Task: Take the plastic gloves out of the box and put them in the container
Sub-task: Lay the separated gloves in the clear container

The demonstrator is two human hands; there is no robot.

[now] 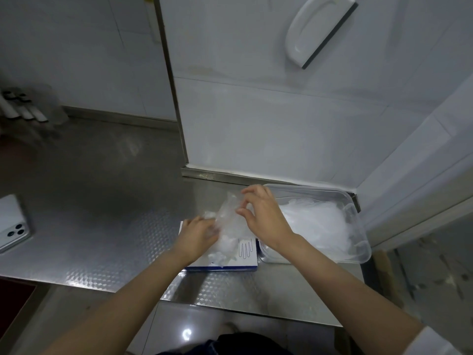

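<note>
2 hands lift a bunch of plastic gloves (228, 222) above the box (246, 255).

The left hand (199, 235) grips the bunch's lower part with curled fingers; the right hand (261, 217) pinches its upper edge between thumb and half-bent fingers. The box lies on the steel counter (102, 226), just beside a clear container (366, 248) holding more gloves (314, 222). A smartphone (12, 224) sits far left.
</note>
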